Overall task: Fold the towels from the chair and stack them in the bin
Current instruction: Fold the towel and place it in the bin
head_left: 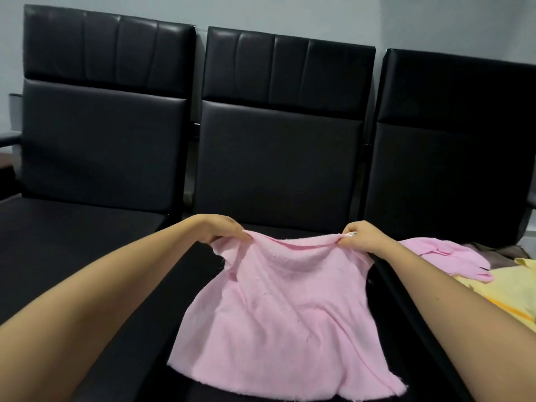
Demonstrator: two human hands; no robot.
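Bare forearms reach in from both lower corners, and between them the near hem of a pink towel [284, 300] lies rumpled on the black seat of the middle chair [278, 152].

The towel's far edge is lifted off the seat and strung between the two hands. The left hand [222, 230] pinches the towel's left corner, its fingertips [235, 235] closed together on a small bunch of cloth. The right hand [364, 237] grips the opposite corner in the same way, fingers curled and clamped on the fabric, with a small white tag [350, 234] showing right at them. From the two pinched corners the cloth sags in a shallow curve, then spreads down and toward the onlooker, widening as it goes; below the fingers it rests on the seat cushion.

Just beyond the right hand's knuckles, on the seat of the right chair [452, 158], a second pink towel [443, 256] lies in a loose heap. It overlaps a yellow towel [504, 291] that sits further out from that hand, partly hidden behind the right forearm. Something brownish shows behind them, too dark to make out.

Outward from the left hand's fingers stands the left chair [101, 134], black and padded like the others, all three side by side against a pale wall.
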